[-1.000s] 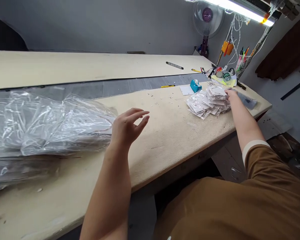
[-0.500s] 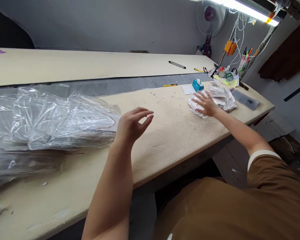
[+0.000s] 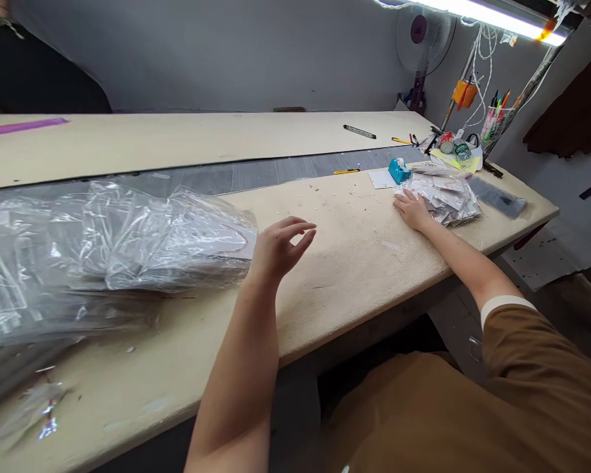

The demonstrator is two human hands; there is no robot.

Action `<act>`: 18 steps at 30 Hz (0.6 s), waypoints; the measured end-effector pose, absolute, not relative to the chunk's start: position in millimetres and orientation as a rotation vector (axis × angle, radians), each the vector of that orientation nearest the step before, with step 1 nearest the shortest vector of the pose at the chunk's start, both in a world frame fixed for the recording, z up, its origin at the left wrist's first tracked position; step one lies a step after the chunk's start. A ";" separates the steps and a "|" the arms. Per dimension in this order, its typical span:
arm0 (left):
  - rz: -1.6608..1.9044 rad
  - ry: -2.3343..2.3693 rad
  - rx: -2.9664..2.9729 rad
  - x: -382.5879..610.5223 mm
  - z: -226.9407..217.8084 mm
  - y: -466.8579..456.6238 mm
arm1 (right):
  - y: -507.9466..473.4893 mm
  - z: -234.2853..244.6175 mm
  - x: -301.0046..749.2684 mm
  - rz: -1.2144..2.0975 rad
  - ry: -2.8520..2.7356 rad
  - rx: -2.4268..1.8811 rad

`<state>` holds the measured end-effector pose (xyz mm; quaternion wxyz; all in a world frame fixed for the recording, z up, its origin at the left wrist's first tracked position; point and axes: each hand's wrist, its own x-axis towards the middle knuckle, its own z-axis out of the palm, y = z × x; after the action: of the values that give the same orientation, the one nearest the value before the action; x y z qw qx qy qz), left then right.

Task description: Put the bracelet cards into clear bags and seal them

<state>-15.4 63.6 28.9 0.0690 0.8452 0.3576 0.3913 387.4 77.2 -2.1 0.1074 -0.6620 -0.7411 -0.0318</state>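
Cream surface [image 3: 347, 263], cluttered far end: where were the small clear packets [image 3: 446, 200]?

Touching the right grip [image 3: 412, 211], which lay open and flat against the pile. The left grip [image 3: 278, 249] hung open, fingers curled, near the plastic-wrapped bundle [image 3: 128, 243].

Next?

Seemingly, more work on that pile.

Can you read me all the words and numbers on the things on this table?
I can't read any words or numbers here.
White cards in the clear packets: print too small to read.
Dark marker: marks too blurred to read.
Round container with a green label: label too small to read.
Dark flat packet: marks too small to read.
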 end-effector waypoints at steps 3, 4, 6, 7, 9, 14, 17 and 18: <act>1.040 1.066 2.457 -10.5 19.6 67.2 | 79.9 -3.8 392.0 -0.136 -2.118 -1.996; 1.001 1.051 2.425 -6.9 15.5 68.2 | 79.8 -4.3 392.4 -0.149 -2.106 -2.000; 0.949 1.006 2.372 4.1 6.2 69.0 | 78.1 -4.2 391.5 -0.179 -2.099 -1.987; 0.928 0.980 2.350 11.4 1.5 68.8 | 76.5 -3.3 390.2 -0.189 -2.119 -1.943; 0.894 0.916 2.296 27.8 -7.1 66.9 | 71.8 0.2 386.1 -0.178 -2.208 -1.789; 0.893 0.713 2.031 58.7 -14.9 57.7 | 52.3 9.3 355.3 0.039 -2.447 -1.461; 0.897 0.634 1.787 66.9 -14.2 49.7 | 38.3 2.1 311.1 0.579 -2.501 -1.200; 0.882 0.629 1.677 70.7 -14.7 46.6 | 34.2 -2.8 291.4 0.858 -2.406 -1.025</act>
<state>70.7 46.6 -14.7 0.5419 0.7059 0.2646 0.3714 291.4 34.2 -2.8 0.1935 -0.3654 -0.8577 0.3057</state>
